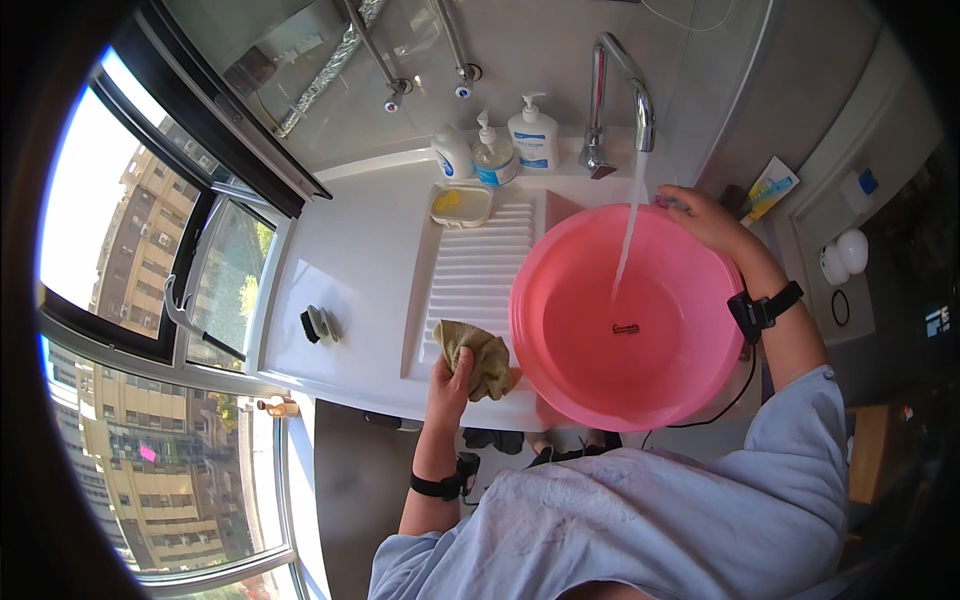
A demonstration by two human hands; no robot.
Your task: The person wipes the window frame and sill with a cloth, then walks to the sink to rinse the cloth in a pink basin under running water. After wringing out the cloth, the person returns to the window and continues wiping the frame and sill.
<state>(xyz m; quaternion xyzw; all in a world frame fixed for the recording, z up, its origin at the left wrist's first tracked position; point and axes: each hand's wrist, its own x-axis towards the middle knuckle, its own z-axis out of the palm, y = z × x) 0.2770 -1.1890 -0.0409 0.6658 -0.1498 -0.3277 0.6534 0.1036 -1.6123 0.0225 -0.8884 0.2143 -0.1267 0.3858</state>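
Observation:
A crumpled olive-green cloth (pixel 480 361) is gripped in my left hand (pixel 452 382), above the front part of the sink's ribbed washboard (pixel 480 262). To its right sits a large pink plastic basin (pixel 547 322). Water (pixel 635 217) streams from the chrome faucet (pixel 643 112) into the basin, which bears dark printing on its bottom. My right hand (pixel 697 214) is at the basin's far right rim, its fingers at a small pinkish item (pixel 666 202). Whether those fingers hold that item is unclear.
A soap dish (pixel 460 205) with a yellow piece rests atop the washboard. Behind it stand a white bottle (pixel 453 154) and two pump bottles (pixel 493 159) (pixel 533 135). A scrubbing brush (pixel 320 325) lies on the left counter (pixel 360 270). Tubes (pixel 771 191) lean at the right wall.

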